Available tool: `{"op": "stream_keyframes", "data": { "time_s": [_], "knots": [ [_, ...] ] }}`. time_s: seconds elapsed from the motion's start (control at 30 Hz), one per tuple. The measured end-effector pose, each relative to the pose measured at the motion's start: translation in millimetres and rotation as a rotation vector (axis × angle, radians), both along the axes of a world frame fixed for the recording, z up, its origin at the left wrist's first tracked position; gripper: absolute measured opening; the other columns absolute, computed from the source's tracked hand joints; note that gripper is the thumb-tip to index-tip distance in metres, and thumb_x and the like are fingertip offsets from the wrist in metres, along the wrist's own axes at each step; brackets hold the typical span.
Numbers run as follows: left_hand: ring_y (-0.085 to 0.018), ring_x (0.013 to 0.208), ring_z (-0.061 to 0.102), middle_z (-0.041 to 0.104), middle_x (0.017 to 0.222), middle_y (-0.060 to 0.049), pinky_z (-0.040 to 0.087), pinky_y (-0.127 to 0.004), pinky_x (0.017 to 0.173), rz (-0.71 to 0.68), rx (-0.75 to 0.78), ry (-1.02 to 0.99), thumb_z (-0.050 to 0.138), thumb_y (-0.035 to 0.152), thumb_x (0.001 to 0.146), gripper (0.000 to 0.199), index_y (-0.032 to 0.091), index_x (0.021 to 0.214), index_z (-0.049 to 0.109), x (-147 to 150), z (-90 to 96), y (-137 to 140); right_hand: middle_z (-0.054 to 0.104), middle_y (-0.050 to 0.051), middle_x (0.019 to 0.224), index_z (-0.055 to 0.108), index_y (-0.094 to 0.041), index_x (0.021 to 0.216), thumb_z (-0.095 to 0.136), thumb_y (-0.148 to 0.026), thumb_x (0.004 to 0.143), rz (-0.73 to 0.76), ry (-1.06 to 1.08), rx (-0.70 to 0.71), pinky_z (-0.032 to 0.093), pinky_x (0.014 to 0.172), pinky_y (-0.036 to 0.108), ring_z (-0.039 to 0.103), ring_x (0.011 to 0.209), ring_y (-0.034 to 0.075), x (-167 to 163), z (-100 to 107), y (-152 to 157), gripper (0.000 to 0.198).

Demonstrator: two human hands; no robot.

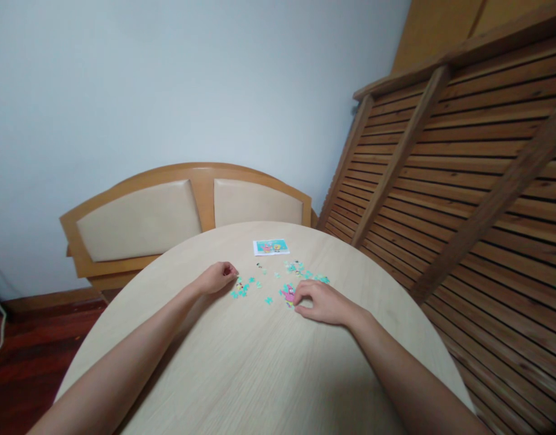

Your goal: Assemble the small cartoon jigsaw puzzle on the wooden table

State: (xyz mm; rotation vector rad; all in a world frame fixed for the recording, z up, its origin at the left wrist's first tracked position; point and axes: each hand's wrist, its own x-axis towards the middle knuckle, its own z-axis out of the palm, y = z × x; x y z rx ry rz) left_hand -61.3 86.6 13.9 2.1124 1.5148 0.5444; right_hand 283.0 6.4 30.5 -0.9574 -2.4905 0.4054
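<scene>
Small jigsaw puzzle pieces, mostly turquoise, lie scattered on the round wooden table (241,362). My left hand (218,278) is closed, fingers curled and tips together, beside a cluster of turquoise pieces (239,291); anything between its fingertips is too small to make out. At the right edge of a pink-and-turquoise group of jigsaw pieces (287,294), my right hand (320,301) curves its thumb and index finger inward, tips close together at the group's edge. Between the hands lies a loose turquoise piece (268,300).
Behind the pieces lies a picture card (271,247) with cartoon figures on turquoise. More pieces (296,267) are spread beyond my right hand. A padded wooden headboard (205,193) stands behind the table, and a slatted wooden panel (422,181) leans at the right.
</scene>
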Motion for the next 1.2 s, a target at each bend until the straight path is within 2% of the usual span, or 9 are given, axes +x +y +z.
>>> {"op": "stream_keyframes", "data": {
  "time_s": [0.17,0.4,0.53,0.67,0.87,0.97,1.03,1.13,1.2],
  "knots": [
    [-0.016,0.064,0.054,0.062,0.067,0.000,0.038,-0.025,0.060,-0.094,-0.076,0.049,0.061,0.052,0.071,0.036,0.017,0.076,0.062,1.7,5.2,-6.7,0.072,0.003,0.091,0.072,-0.021,0.084,0.066,-0.017,0.081,-0.006,-0.007,0.002,0.048,0.085,0.030,0.066,0.091,0.019,-0.1,-1.4,0.8,0.008],
    [-0.015,0.061,0.052,0.060,0.065,0.001,0.036,-0.024,0.057,-0.177,-0.096,0.089,0.060,0.054,0.075,0.037,0.017,0.077,0.065,10.3,7.0,-11.9,0.072,0.003,0.090,0.071,-0.021,0.083,0.066,-0.016,0.080,0.002,0.000,0.007,0.047,0.086,0.030,0.065,0.091,0.019,-0.7,0.5,0.3,0.007],
    [-0.015,0.063,0.054,0.063,0.069,0.000,0.038,-0.024,0.058,-0.171,-0.021,0.105,0.059,0.045,0.080,0.029,0.017,0.080,0.065,17.7,2.7,-12.1,0.072,0.003,0.090,0.072,-0.021,0.083,0.067,-0.016,0.079,0.009,-0.013,0.013,0.047,0.086,0.031,0.066,0.089,0.019,-1.2,1.8,-0.5,0.008],
    [-0.018,0.071,0.059,0.068,0.079,-0.003,0.042,-0.026,0.065,-0.143,0.123,0.116,0.057,0.038,0.086,0.022,0.018,0.089,0.067,34.7,-5.2,-20.5,0.073,0.002,0.090,0.073,-0.022,0.083,0.067,-0.017,0.079,0.022,-0.018,0.016,0.047,0.086,0.030,0.066,0.089,0.019,-4.6,3.1,-3.5,0.008],
    [-0.026,0.102,0.060,0.067,0.105,-0.011,0.044,-0.037,0.095,-0.106,0.361,0.126,0.049,0.024,0.093,0.019,0.018,0.100,0.066,61.6,-13.2,-41.1,0.074,0.003,0.085,0.074,-0.022,0.083,0.062,-0.029,0.089,-0.002,0.014,-0.026,0.048,0.079,0.028,0.067,0.083,0.018,-10.6,-1.9,-2.6,0.015],
    [-0.027,0.113,0.056,0.063,0.119,-0.013,0.043,-0.041,0.101,-0.131,0.491,0.141,0.051,0.029,0.094,0.023,0.017,0.109,0.064,65.2,-15.3,-44.0,0.074,0.006,0.097,0.072,-0.021,0.096,0.059,-0.028,0.092,-0.149,0.077,0.053,0.049,0.088,0.032,0.066,0.094,0.020,-8.3,-11.7,6.7,0.016],
    [-0.029,0.126,0.050,0.058,0.131,-0.015,0.039,-0.043,0.109,-0.140,0.562,0.167,0.053,0.035,0.095,0.033,0.015,0.119,0.061,65.2,-17.8,-43.2,0.071,0.010,0.114,0.069,-0.019,0.112,0.057,-0.031,0.093,-0.268,0.071,0.113,0.046,0.097,0.038,0.063,0.109,0.023,-5.2,-20.1,14.6,0.025],
    [-0.032,0.142,0.035,0.048,0.147,-0.016,0.028,-0.049,0.118,-0.134,0.548,0.219,0.053,0.045,0.095,0.050,0.013,0.133,0.055,64.7,-23.1,-39.6,0.054,0.015,0.144,0.055,-0.016,0.137,0.051,-0.042,0.097,-0.373,-0.026,0.103,0.036,0.111,0.048,0.047,0.135,0.029,-1.8,-32.0,24.3,0.048],
    [-0.033,0.146,0.028,0.041,0.153,-0.015,0.025,-0.052,0.119,-0.141,0.491,0.249,0.051,0.050,0.096,0.055,0.016,0.139,0.051,64.9,-25.9,-36.3,0.043,0.015,0.154,0.047,-0.017,0.146,0.045,-0.051,0.099,-0.402,-0.095,0.047,0.029,0.115,0.054,0.036,0.143,0.031,-1.6,-37.5,28.1,0.058]
  ]
}}
